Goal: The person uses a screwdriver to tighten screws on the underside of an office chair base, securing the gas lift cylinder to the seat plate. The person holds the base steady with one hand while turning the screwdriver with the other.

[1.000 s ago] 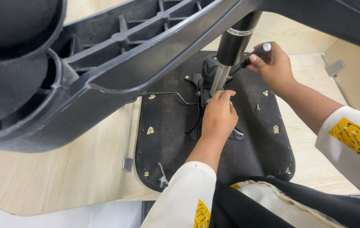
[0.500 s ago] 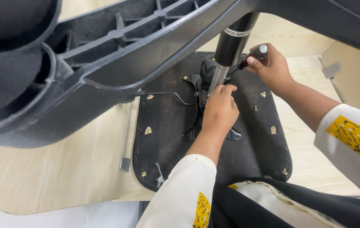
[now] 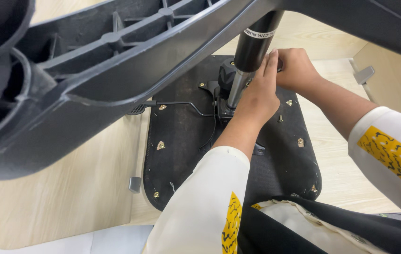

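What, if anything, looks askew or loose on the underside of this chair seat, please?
A thin black cable loops free across the seat underside from the central mechanism. Beside the left hand, a small screw lies unfastened. Otherwise nothing stands out.

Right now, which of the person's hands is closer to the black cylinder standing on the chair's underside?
Left. The left hand rests against the cylinder, fingers up along it. The right hand is just behind, beside the left's fingertips.

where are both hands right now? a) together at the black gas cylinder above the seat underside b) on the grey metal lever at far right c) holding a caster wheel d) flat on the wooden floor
a: the left hand and right hand meet beside the black gas cylinder over the upturned seat underside.
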